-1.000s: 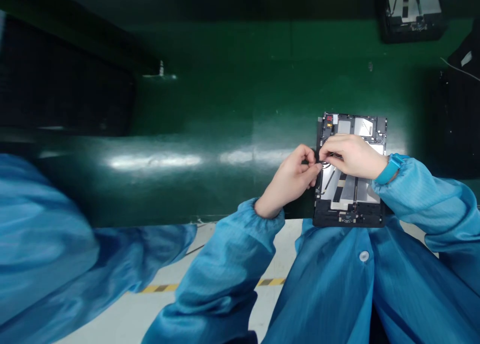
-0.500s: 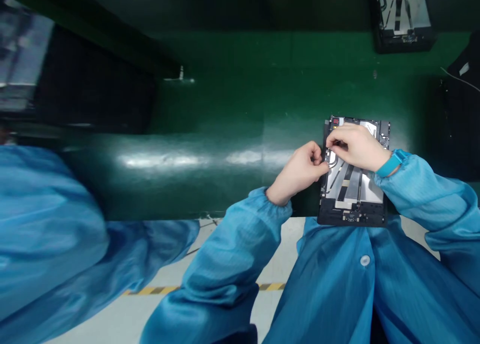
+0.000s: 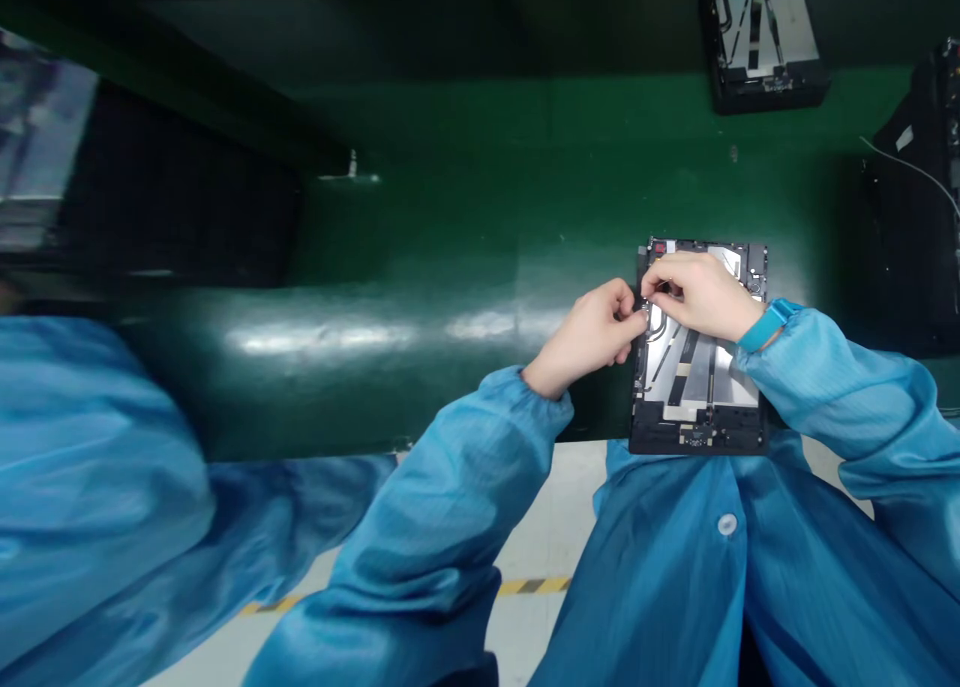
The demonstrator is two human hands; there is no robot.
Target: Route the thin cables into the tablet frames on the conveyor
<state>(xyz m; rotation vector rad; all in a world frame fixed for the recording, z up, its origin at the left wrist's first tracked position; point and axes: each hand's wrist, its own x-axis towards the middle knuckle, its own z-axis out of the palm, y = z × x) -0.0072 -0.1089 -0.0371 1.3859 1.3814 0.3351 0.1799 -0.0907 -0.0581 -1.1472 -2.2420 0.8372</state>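
An opened tablet chassis [image 3: 697, 407], black frame with silver shielding and dark ribbon cables, lies at the near edge of the green conveyor belt [image 3: 450, 267]. My left hand [image 3: 592, 335] rests at the chassis's left edge, fingers curled and pinched against the frame. My right hand [image 3: 697, 295] lies over the upper part of the chassis, fingertips pressed together at the upper left corner on a small part that I cannot make out. A teal wristband [image 3: 765, 325] sits on my right wrist. Both arms wear blue smock sleeves.
A second opened chassis [image 3: 761, 37] lies further back on the belt at the upper right. Dark equipment with a thin wire [image 3: 919, 197] stands at the right edge. Another person's blue sleeve [image 3: 97, 487] fills the lower left. A dark box [image 3: 157, 197] sits at the back left.
My right hand has moved from the chassis's middle up to its upper left corner. My left hand stayed at the left edge. The view has shifted slightly.
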